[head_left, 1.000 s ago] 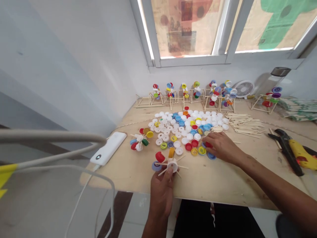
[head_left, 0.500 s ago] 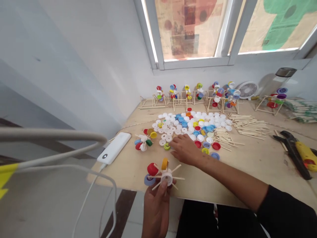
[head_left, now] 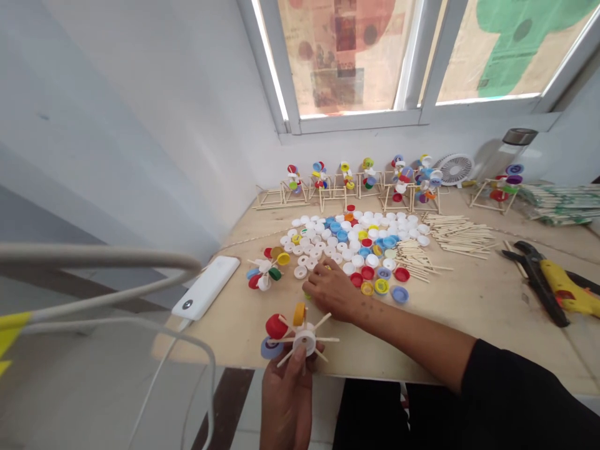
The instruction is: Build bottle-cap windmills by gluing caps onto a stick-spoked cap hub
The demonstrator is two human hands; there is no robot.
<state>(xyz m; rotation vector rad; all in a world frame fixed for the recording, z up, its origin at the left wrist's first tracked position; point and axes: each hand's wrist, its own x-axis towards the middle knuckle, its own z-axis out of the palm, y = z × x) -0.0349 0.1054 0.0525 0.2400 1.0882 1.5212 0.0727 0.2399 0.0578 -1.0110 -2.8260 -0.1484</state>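
Note:
My left hand [head_left: 285, 400] grips a pinwheel [head_left: 304, 340] at the table's front edge, its white hub between my fingers. Wooden craft sticks radiate from that hub, and red, yellow and blue bottle caps sit on them. My right hand [head_left: 330, 290] rests its fingertips on the front of a large heap of mostly white bottle caps [head_left: 347, 234]. Its palm hides some caps. A smaller finished pinwheel [head_left: 265, 272] lies on the plywood board [head_left: 422, 337], left of my right hand.
Loose craft sticks [head_left: 459, 234] lie right of the heap. Black pliers [head_left: 534, 278] and a yellow glue gun [head_left: 562, 294] sit at the right, and a white power bank [head_left: 206, 287] at the left edge. Stick-framed pinwheels [head_left: 365, 181] line the wall.
My right hand has slid left along the front of the heap, from the red and blue caps to the white ones. My left hand still holds the pinwheel. The view has shifted slightly.

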